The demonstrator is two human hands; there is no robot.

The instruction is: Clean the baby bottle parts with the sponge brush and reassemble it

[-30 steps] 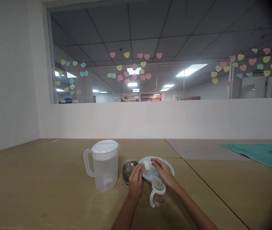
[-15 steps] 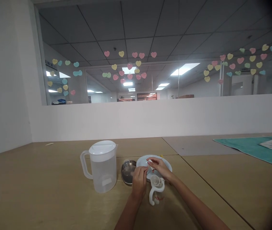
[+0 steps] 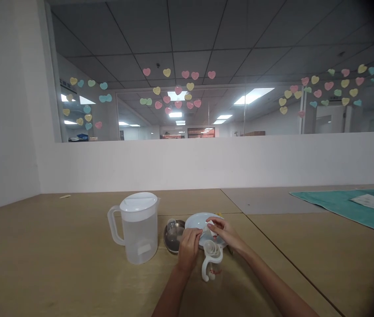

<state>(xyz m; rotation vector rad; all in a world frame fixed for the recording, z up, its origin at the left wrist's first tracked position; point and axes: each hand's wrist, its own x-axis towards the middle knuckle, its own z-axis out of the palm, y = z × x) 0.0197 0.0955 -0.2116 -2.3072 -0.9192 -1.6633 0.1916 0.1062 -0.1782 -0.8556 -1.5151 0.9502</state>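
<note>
"What is the right hand (image 3: 225, 231) doing?"
"Grasping a small white piece (image 3: 212, 227), smooth-looking, between thumb and fingers, over the round, pale blue plate (image 3: 196, 219)."
"And the left hand (image 3: 189, 246)?"
"Its fingertips are bunched together at the plate's near-left side. I can't tell what, if anything, they pinch."
"What's in front of them?"
"A see-through bottle (image 3: 212, 259) with a curved white handle, ring shapes at its mouth and red marks low on its body."
"To the left?"
"A shiny, round metal bowl (image 3: 174, 243) with a clear, domed cover (image 3: 171, 225) in it, then a tall pitcher (image 3: 141, 235) of cloudy plastic, lidded, with a looped handle."
"And under it all?"
"A tan, faintly glossy table (image 3: 58, 255)."
</note>
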